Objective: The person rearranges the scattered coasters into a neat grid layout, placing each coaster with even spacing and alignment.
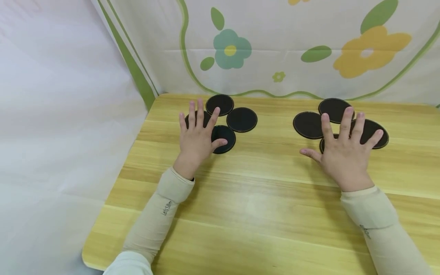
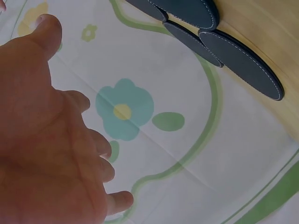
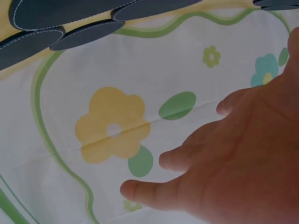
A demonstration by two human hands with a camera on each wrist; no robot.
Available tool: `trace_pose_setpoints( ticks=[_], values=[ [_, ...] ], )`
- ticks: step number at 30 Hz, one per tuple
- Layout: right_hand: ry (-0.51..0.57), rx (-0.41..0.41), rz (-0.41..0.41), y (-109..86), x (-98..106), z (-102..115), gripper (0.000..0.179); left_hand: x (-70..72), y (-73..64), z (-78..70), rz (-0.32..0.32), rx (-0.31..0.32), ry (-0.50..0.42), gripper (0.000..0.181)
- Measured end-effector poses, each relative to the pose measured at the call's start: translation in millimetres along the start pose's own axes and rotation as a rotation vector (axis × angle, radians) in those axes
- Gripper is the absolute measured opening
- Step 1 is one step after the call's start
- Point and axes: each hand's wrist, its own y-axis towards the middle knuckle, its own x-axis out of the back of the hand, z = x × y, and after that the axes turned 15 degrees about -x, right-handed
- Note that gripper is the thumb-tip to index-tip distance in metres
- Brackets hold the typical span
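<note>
Black round coasters lie flat in two clusters near the table's far edge. Over the left cluster (image 1: 242, 119), my left hand (image 1: 196, 141) is spread palm down, its fingers overlapping two of the coasters in the head view. My right hand (image 1: 347, 156) spreads its fingers likewise across the right cluster (image 1: 307, 125) and partly hides the nearest coaster. Both hands hold nothing. Pale stitching runs round the rim of a coaster (image 2: 243, 63) in the left wrist view, beyond the left palm (image 2: 51, 135). The right wrist view has similar stitched coasters (image 3: 56, 11) above the right hand (image 3: 243, 154).
The wood-grain table (image 1: 254, 206) has a rounded corner at the near left. Behind it hangs a white cloth (image 1: 275, 34) printed with flowers and leaves. More white cloth (image 1: 62, 114) falls along the left side. Beige sleeves (image 1: 154, 217) cover both forearms.
</note>
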Motion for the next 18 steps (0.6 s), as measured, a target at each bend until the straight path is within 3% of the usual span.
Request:
trace_pose_setpoints(
  ticks=[5, 7, 9, 14, 18],
  values=[
    [0.002, -0.001, 0.029, -0.3, 0.4, 0.5, 0.089, 0.7, -0.9, -6.2, 0.019, 0.010, 0.036, 0.104],
    [0.012, -0.005, 0.078, -0.6, 3.0, 0.7, 0.092, 1.3, -2.1, -8.5, 0.039, 0.006, 0.041, 0.102],
    [0.004, -0.020, 0.199, -0.1, 7.3, 0.2, 0.098, 1.0, -3.9, -10.5, 0.064, -0.006, 0.029, 0.099],
    [-0.036, -0.113, 0.637, 6.9, 15.2, 3.6, 0.107, -2.1, -9.5, -9.4, 0.106, -0.038, -0.049, 0.091],
    [0.008, -0.128, 0.776, 12.0, 10.4, 21.1, 0.100, -3.5, -14.2, -3.1, 0.168, -0.054, -0.098, 0.082]
  ],
)
